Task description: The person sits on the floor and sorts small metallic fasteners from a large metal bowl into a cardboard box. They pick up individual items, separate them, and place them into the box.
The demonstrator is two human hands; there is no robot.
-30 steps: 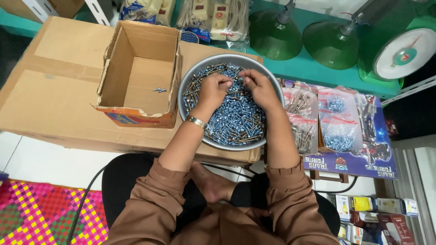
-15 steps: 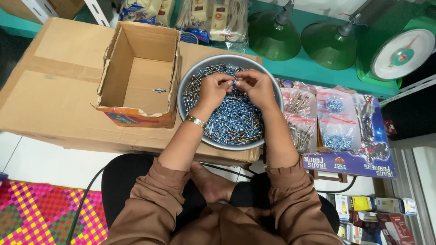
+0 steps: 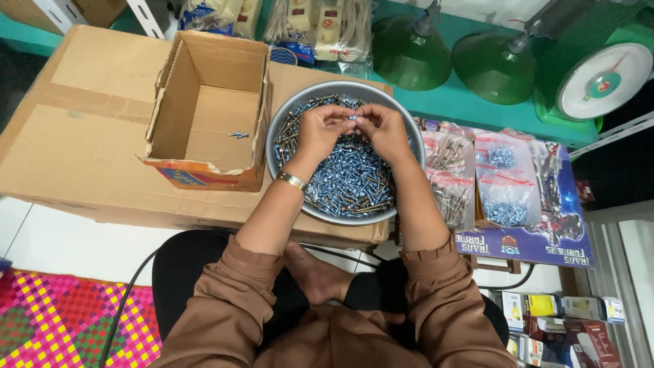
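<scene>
A round metal bowl (image 3: 286, 119) full of blue and dark screws (image 3: 347, 180) rests on a big flat cardboard box (image 3: 82, 129). Both hands hover over the bowl's far half. My left hand (image 3: 321, 129) and my right hand (image 3: 381, 128) meet at the fingertips and pinch a small blue screw (image 3: 352, 117) between them. A gold bracelet (image 3: 291, 180) circles my left wrist. To the left of the bowl stands a small open cardboard box (image 3: 204, 102) with two or three screws (image 3: 238, 135) on its bottom.
Clear bags of screws (image 3: 501, 180) lie to the right on a printed blue box (image 3: 545, 245). Behind are two green lamp shades (image 3: 409, 51), a weighing scale (image 3: 603, 82) and packaged power strips (image 3: 313, 20). A pink woven mat (image 3: 54, 317) covers the floor at lower left.
My hands rose slightly from the screw pile and drew together, fingertips now meeting over a single blue screw. The bowl and boxes have not moved.
</scene>
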